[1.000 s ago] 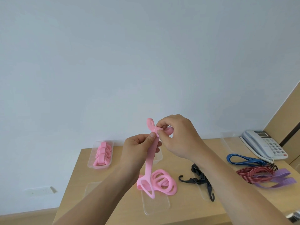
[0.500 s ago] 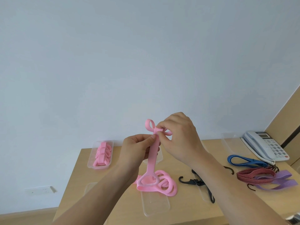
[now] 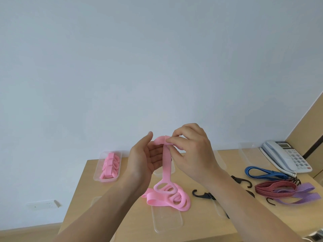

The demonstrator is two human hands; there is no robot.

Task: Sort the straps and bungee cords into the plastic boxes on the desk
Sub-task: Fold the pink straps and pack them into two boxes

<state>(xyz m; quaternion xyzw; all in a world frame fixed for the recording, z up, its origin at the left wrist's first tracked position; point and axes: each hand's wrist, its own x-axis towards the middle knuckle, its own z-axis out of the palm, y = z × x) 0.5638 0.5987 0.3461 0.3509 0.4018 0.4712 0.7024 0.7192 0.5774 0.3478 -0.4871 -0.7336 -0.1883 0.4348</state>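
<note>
A long pink strap hangs upright over the desk, and its lower end lies in loops on the desk top. My right hand pinches the strap's folded top end between thumb and fingers. My left hand is beside it on the left, palm turned to the strap, fingers relaxed and gripping nothing. A clear plastic box at the back left holds several folded pink straps. To the right lie a blue bungee cord, a red bungee cord and a purple strap.
A shallow clear box lies near the desk's front edge, under the pink loops. Another clear box stands at the back right beside a white telephone. Black hooks lie by my right forearm. The desk ends close on the left.
My left hand has let go of the strap and opened. My right hand keeps its pinch on the top end, which has folded over to the left.
</note>
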